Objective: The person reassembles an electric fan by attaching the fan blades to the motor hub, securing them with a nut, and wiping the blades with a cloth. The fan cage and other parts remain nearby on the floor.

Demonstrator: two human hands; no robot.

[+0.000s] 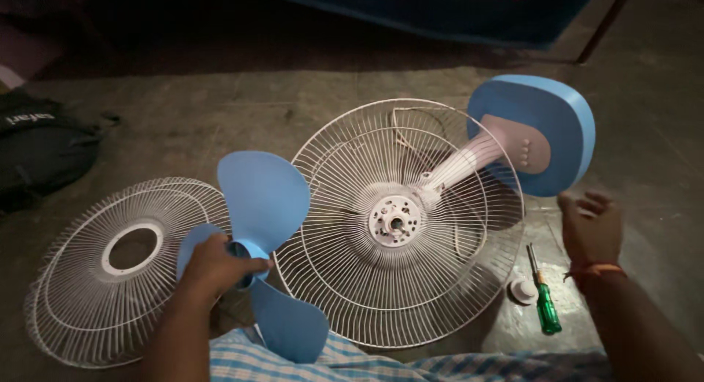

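Three blue blades sit on the fan blade [268,243], gripped at its hub by the left hand [216,268], lower left; keeping it level suits the rear grille [400,221] centre. Right hand [592,228] hangs open, empty.

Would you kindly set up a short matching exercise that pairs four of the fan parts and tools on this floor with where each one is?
Things:
1. blue fan blade
2. loose wire guard
3. green screwdriver
4. blue fan base

Places:
A. on the floor beside the small white cap, close to the right hand
B. at the far end of the white stem, tipped up on its side
C. gripped at its hub by the left hand
D. lying flat on the floor at the far left

Pairs: 1-C, 2-D, 3-A, 4-B
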